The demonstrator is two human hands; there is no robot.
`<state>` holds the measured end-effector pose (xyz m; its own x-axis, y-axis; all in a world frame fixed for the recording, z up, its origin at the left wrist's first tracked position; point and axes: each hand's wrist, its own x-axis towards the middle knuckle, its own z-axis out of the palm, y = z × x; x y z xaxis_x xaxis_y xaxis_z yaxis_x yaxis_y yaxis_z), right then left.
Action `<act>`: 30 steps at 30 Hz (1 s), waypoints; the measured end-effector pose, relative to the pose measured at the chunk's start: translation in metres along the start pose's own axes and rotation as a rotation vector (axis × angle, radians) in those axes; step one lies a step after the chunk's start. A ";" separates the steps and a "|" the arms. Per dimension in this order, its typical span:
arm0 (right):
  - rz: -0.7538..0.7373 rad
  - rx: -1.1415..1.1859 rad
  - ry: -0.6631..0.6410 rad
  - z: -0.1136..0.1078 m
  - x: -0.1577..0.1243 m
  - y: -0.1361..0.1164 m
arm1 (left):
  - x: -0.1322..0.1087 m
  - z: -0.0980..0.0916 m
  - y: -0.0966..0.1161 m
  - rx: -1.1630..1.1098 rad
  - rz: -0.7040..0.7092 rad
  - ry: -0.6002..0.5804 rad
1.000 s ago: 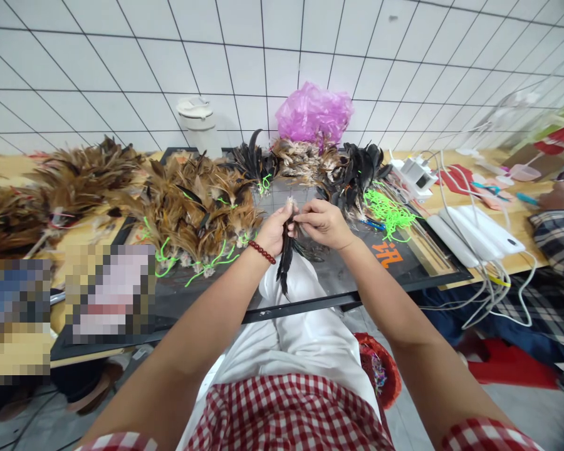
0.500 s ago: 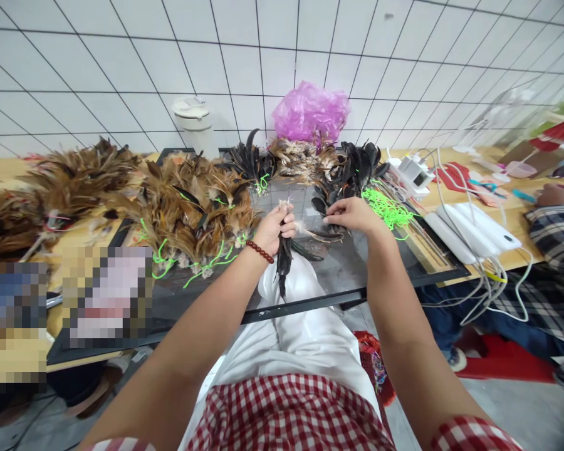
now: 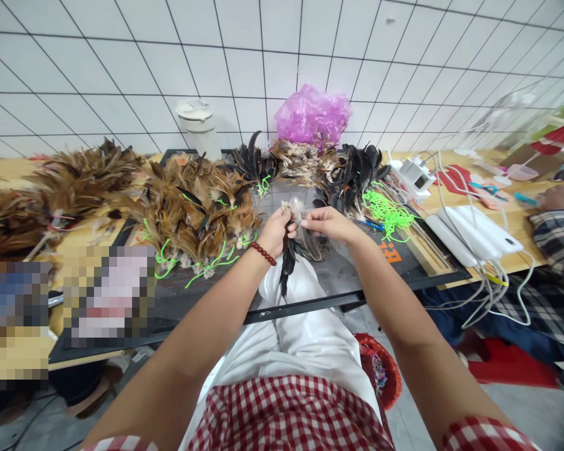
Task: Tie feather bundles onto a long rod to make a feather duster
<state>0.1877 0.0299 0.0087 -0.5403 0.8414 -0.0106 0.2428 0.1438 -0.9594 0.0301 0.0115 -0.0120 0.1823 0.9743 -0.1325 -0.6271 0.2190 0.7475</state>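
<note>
My left hand (image 3: 276,233), with a beaded bracelet at its wrist, is closed round a small bunch of black feathers (image 3: 287,269), tips hanging down and pale fluffy bases above the fist. Close beside it, my right hand (image 3: 328,223) pinches a single feather (image 3: 313,245) with a whitish base, near the top of the bunch. Left of my hands lies a heap of brown feather bundles (image 3: 192,200) tied with neon green string. Loose black feathers (image 3: 357,169) are piled behind my right hand, beside a tangle of green string (image 3: 389,213).
At the back stand a white tumbler (image 3: 198,131) and a pink plastic bag (image 3: 313,116) against the tiled wall. White devices (image 3: 479,230) with cables lie to the right, near another person's plaid sleeve (image 3: 557,235). A red bin (image 3: 392,376) stands below the table.
My right hand has moved left, from the black feather pile to beside my left hand, bringing the feather upright against the bunch. My left hand has kept its grip.
</note>
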 end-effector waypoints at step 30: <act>-0.211 -0.553 0.518 -0.017 0.005 0.014 | -0.006 0.002 0.003 -0.015 -0.181 -0.184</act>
<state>0.2025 0.0447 0.0001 -0.2083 0.8834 0.4197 0.6159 0.4518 -0.6454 0.0283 0.0067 -0.0078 0.4267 0.8933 -0.1413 -0.5827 0.3911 0.7124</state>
